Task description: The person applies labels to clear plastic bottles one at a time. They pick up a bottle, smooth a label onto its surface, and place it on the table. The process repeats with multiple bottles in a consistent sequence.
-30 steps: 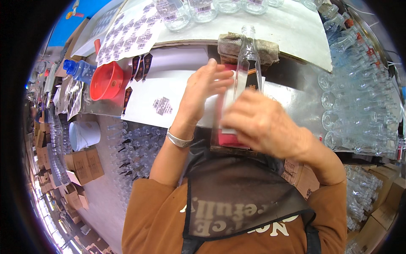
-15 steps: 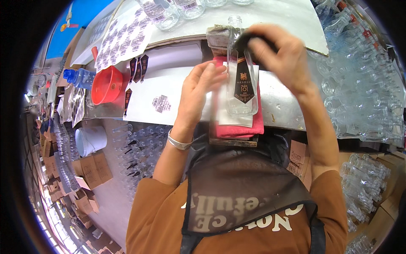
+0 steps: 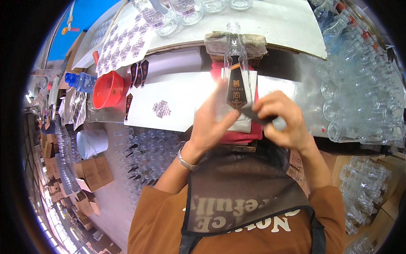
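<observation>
A clear glass bottle (image 3: 246,61) lies on its back, neck away from me, with a black tie-shaped decal (image 3: 236,80) on its front. Under it are white sheets and a pink cloth (image 3: 237,137); its neck rests near a folded beige cloth (image 3: 256,44). My left hand (image 3: 209,125) holds the bottle's lower left side, thumb by the decal's tip, fingers blurred. In my right hand (image 3: 285,120) is a dark flat scraper (image 3: 261,117), its edge against the lower end of the decal. Motion smears the scraper, so its exact shape is unclear.
Left of the bottle lie a white sheet (image 3: 169,93) with more black decals (image 3: 138,74), a red plastic scoop (image 3: 108,89) and a blue-capped bottle (image 3: 80,80). Labelled bottles (image 3: 160,21) stand on the raised shelf. Clear bottles (image 3: 351,97) are massed at right.
My right hand has swept the scraper from the bottle's neck down to the decal's lower end. My left hand has come nearer and closed on the bottle's lower side.
</observation>
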A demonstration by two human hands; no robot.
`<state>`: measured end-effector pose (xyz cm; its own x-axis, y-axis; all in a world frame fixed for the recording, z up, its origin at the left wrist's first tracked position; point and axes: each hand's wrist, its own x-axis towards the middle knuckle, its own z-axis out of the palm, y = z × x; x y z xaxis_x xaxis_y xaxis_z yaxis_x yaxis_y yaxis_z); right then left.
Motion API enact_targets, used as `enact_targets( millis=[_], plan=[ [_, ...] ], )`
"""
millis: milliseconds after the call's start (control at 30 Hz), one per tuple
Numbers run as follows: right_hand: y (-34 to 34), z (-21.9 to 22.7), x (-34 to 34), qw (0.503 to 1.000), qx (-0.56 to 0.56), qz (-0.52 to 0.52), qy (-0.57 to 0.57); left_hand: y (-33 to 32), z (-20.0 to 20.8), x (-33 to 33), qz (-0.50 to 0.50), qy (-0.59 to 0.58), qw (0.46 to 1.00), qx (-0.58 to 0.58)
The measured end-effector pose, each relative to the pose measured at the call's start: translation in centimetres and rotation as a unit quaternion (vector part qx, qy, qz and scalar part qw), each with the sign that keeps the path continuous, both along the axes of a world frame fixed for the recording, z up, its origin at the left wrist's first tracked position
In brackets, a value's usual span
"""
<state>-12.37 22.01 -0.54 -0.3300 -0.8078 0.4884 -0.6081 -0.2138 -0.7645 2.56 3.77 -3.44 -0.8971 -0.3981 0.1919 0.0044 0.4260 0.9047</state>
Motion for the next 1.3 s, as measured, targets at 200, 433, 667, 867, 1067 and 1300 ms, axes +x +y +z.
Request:
enact_targets(
  millis=[200,433,667,867,1067,1300],
  plan=[
    [-3.4,3.4,-3.4,0.995,0.047,-0.091,-0.006,0.5,0.8,0.5,-0.01,-0.037,0.999,0.017],
    [-7.6,2.5,-8.0,0.97,-0.027,-0.223,-0.094,-2.0,2.6,-2.3,-0.013,0.029,0.971,-0.238],
    [-3.9,1.0,-5.9,0.935,-0.008,-0.19,-0.301,-3.7,2.5,-5.8,0.005,0.038,0.924,-0.379],
    [-4.4,0.2,-5.6,0.922,-0.035,-0.182,-0.339,-3.4,1.9,-5.9,-0.01,0.035,0.963,-0.267],
    [-7.0,1.5,-6.1,0.967,0.019,-0.203,-0.15,-3.0,1.0,-4.6,-0.024,0.02,0.964,-0.264],
    [-8.2,1.8,-6.7,0.972,-0.012,-0.236,-0.013,-2.6,0.8,-4.5,-0.042,0.026,0.983,-0.178]
  ],
)
